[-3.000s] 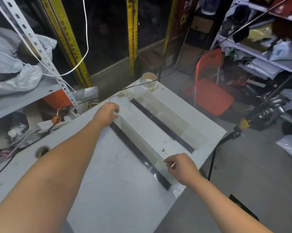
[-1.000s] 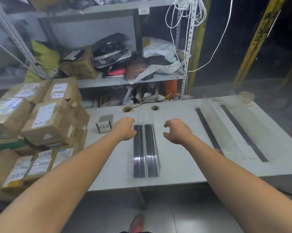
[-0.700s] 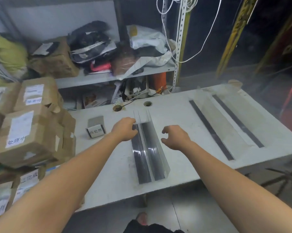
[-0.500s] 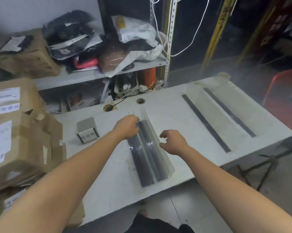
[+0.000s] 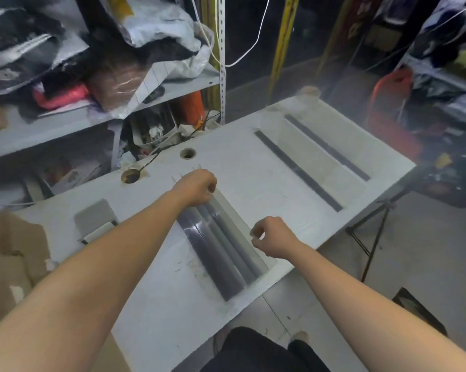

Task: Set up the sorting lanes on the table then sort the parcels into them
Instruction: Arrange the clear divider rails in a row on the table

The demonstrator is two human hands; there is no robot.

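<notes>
A stack of clear acrylic lane dividers with dark base strips lies across the middle of the white table. My left hand grips the stack's far end. My right hand pinches the top edge of the outermost clear panel near the middle of its length. Two more dividers stand in place on the table's right part, one with its dark strip nearer me and one behind it. Brown cardboard parcels sit at the left edge of view.
A small grey label stand sits on the table to the left of the stack. Two cable holes pierce the table's back edge. Cluttered shelves rise behind. A red chair and a tripod leg stand off the right end.
I turned from the two placed dividers on the right to the stack in the middle. My left hand took its far end; my right hand closed on the outer panel's edge.
</notes>
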